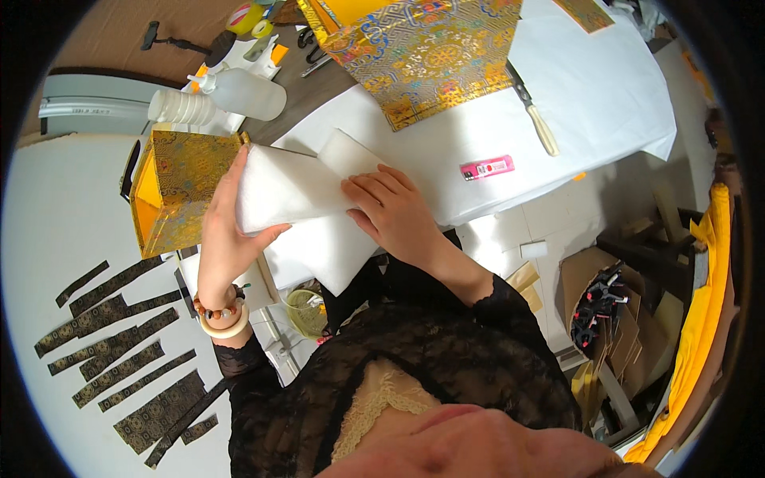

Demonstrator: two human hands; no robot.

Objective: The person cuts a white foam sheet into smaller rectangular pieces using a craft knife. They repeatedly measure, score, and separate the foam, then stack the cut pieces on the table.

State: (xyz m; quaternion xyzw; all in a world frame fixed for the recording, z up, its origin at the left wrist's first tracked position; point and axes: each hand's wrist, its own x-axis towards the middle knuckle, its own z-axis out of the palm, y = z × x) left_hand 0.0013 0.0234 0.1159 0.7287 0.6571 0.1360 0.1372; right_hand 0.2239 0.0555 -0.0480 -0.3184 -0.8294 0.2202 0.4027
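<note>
A white, soft-looking padded block (283, 187) with loose flaps of white padding sheet is held over the near edge of the table. My left hand (223, 219) grips its left end, fingers up along the side and thumb below. My right hand (394, 211) lies on the right part of the padding, fingers stretched over a flap; its fingertips touch the sheet. Another flap (339, 259) hangs down toward my lap. Just left of my left hand stands a gold brocade box (191, 163), partly hidden behind it.
A larger gold brocade box (430, 60) stands at the back. Beside it lie a knife (534, 111) and a pink blade packet (488, 168). A squeeze bottle (247, 94) and paper cups (179, 107) stand back left. Dark patterned strips (163, 406) lie left; cardboard (637, 334) is on the right.
</note>
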